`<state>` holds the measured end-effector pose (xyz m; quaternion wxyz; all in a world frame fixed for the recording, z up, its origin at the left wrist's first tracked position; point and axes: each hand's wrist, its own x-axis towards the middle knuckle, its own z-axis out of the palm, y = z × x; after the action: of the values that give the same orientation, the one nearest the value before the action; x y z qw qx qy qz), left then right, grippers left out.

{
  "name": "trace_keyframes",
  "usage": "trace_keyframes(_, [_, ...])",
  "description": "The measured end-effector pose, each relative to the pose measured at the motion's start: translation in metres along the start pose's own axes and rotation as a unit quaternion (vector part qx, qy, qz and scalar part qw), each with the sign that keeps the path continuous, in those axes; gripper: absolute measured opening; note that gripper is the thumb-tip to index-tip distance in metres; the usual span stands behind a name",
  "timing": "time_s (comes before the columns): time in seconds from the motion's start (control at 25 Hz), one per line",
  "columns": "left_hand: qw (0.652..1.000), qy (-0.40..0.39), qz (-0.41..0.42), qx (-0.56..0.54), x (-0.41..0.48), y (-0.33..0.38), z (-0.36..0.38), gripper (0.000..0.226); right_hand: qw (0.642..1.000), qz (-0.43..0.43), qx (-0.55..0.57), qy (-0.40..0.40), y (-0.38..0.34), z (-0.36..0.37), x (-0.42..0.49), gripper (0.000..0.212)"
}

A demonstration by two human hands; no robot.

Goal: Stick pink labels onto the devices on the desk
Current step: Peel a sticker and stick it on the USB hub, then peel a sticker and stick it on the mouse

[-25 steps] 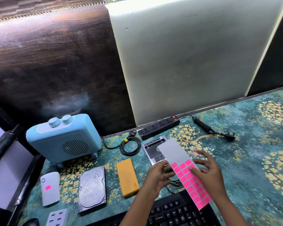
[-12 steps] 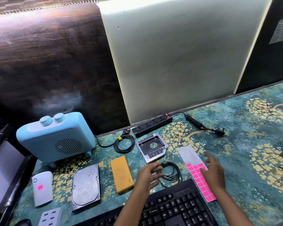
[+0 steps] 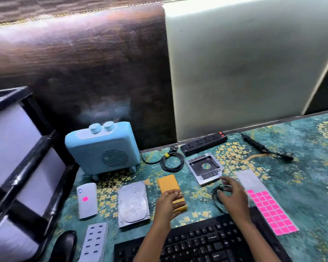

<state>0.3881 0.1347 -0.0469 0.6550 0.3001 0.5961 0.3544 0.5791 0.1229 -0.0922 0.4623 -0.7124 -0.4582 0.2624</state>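
The left hand reaches forward over the keyboard and lies on the near end of the flat orange device, knuckles up, fingers bent, thumb tip drawn against the forefinger. The blur hides whether it pinches a label, grips the device or merely rests there, so its hold cannot be told. Just to its left lies the hard drive, and further left the white device, which carries one pink label (the only device seen with a label). The right hand is well apart from the left, palm down and slack, its fingers spread and holding nothing, above a loop of black cable on the desk. Touching or just beside its right edge is the label sheet, flat on the desk, with rows of pink squares on its near half and bare backing on the far half. Just beyond the right fingertips sits the silver drive caddy, and beyond that the black power strip against the wall. Far ahead and left of the left hand stands the blue heater, with its coiled cord between it and the caddy. Near and left of the left forearm lies a grey USB hub.
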Motion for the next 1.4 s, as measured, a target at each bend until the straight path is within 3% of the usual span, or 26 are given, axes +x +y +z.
trace_keyframes(0.12, [0.999,0.043,0.010,0.016,-0.006,0.007,-0.052,0.014,0.999,-0.007,0.037,-0.034,-0.033,0.042,-0.028,0.036])
trace_keyframes(0.24, [0.986,0.142,0.072,0.049,-0.006,0.008,-0.119,0.010,0.994,-0.024,0.053,-0.092,-0.061,0.091,-0.057,0.036])
trace_keyframes(0.36, [0.933,0.273,0.129,0.197,-0.006,0.001,-0.178,0.018,0.990,-0.037,0.062,-0.125,-0.083,0.136,-0.079,0.037])
trace_keyframes(0.48, [0.859,0.335,0.084,0.379,-0.008,-0.003,-0.230,0.049,0.984,-0.034,0.089,-0.154,-0.100,0.175,-0.099,0.034])
trace_keyframes(0.6, [0.803,0.293,-0.023,0.519,-0.007,-0.012,-0.273,0.066,0.979,-0.038,0.114,-0.164,-0.113,0.209,-0.117,0.032])
trace_keyframes(0.68, [0.802,0.251,-0.060,0.538,-0.004,-0.019,-0.289,0.072,0.978,-0.042,0.115,-0.169,-0.118,0.228,-0.129,0.028])
trace_keyframes(0.8, [0.800,0.226,-0.033,0.554,0.002,-0.022,-0.304,0.070,0.976,-0.036,0.105,-0.188,-0.122,0.247,-0.141,0.019])
trace_keyframes(0.88, [0.835,0.191,0.000,0.515,0.006,-0.018,-0.317,0.056,0.972,-0.032,0.113,-0.202,-0.126,0.256,-0.144,0.015])
trace_keyframes(0.92, [0.878,0.157,0.012,0.452,0.009,-0.016,-0.327,0.045,0.968,-0.026,0.127,-0.213,-0.130,0.260,-0.146,0.015])
trace_keyframes(1.0, [0.980,0.069,-0.012,0.188,0.007,-0.012,-0.342,0.025,0.958,-0.010,0.164,-0.235,-0.138,0.267,-0.150,0.017])
trace_keyframes(1.04, [0.998,0.028,-0.037,0.034,0.004,-0.012,-0.347,0.025,0.953,-0.002,0.176,-0.246,-0.143,0.271,-0.153,0.018])
trace_keyframes(1.08, [0.995,0.000,-0.044,-0.089,0.000,-0.013,-0.349,0.030,0.949,0.000,0.180,-0.258,-0.148,0.275,-0.156,0.018])
trace_keyframes(1.16, [0.974,-0.044,-0.036,-0.217,-0.005,-0.016,-0.351,0.041,0.941,-0.005,0.180,-0.287,-0.157,0.285,-0.164,0.018])
trace_keyframes(1.4, [0.953,-0.099,0.033,-0.285,-0.001,-0.018,-0.335,0.056,0.937,-0.018,0.164,-0.307,-0.174,0.297,-0.175,0.023])
